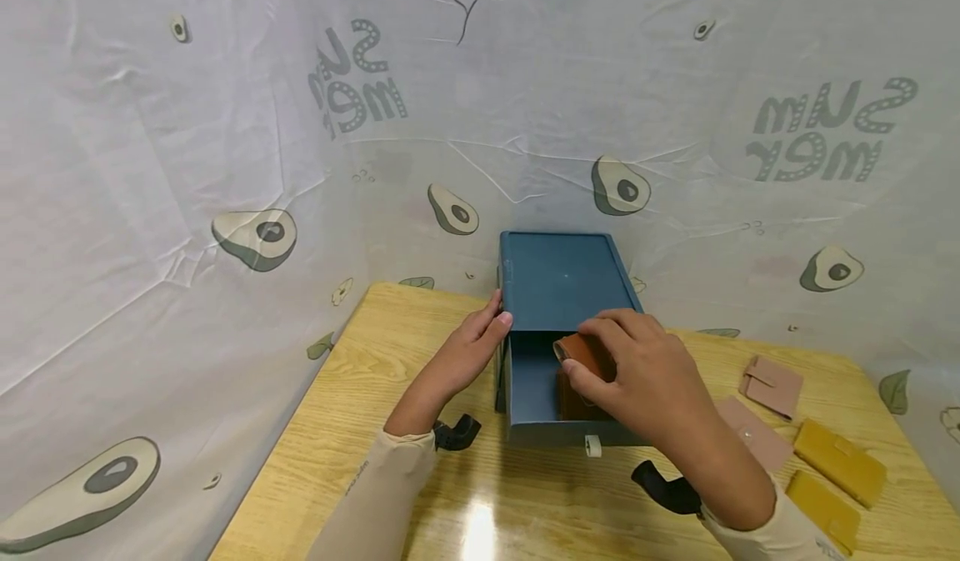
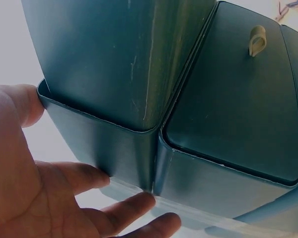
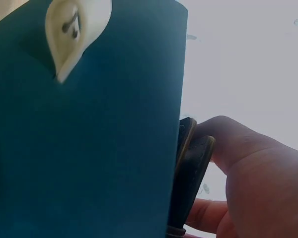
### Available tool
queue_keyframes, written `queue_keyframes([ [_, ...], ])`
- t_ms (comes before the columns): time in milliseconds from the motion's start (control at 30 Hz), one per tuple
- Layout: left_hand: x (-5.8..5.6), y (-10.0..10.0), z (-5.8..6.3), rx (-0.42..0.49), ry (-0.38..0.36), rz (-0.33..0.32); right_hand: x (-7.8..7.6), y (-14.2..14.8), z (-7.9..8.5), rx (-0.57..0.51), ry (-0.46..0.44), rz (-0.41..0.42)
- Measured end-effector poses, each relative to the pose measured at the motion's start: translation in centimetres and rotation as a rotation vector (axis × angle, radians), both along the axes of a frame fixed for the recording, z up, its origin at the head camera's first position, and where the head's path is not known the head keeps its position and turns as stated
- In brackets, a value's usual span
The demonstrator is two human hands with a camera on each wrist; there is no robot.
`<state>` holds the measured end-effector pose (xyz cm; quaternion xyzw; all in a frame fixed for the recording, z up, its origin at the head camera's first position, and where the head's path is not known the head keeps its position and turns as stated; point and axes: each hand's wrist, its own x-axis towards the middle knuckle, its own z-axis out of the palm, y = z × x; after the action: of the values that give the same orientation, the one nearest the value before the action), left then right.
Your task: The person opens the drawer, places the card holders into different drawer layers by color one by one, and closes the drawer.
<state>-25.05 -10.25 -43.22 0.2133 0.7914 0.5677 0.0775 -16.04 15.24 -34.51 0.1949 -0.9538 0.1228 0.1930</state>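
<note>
My right hand [image 1: 648, 373] pinches a brown leather wallet [image 1: 592, 354] between thumb and fingers, over the pulled-out top drawer [image 1: 531, 386] of a blue drawer cabinet [image 1: 566, 282]. Beneath it, more brown leather [image 1: 573, 398] shows inside the drawer; whether this is a second wallet I cannot tell. In the right wrist view the wallet [image 3: 192, 173] looks dark and pokes above the drawer's front edge. With fingers extended, my left hand [image 1: 468, 348] rests against the cabinet's left side. The left wrist view shows its thumb and fingertips at the casing rim [image 2: 99, 129].
On the table [image 1: 330, 428] to the right lie a pink wallet [image 1: 772, 386], another pink one [image 1: 753, 432] and two yellow wallets [image 1: 840, 461] [image 1: 823, 511]. A pale pull loop [image 1: 593, 446] sticks out from the drawer front. Behind stands a printed cloth backdrop [image 1: 525, 111].
</note>
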Motion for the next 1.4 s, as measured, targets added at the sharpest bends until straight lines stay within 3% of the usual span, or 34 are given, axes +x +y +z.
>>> queue_keyframes([
  [500, 0.2, 0.5, 0.2, -0.024, 0.002, 0.043, 0.1, -0.1, -0.1, -0.016, -0.015, 0.005],
  [1400, 0.1, 0.3, 0.1, -0.018, -0.01, 0.045, 1.4, 1.0, 0.7, -0.056, -0.049, -0.025],
])
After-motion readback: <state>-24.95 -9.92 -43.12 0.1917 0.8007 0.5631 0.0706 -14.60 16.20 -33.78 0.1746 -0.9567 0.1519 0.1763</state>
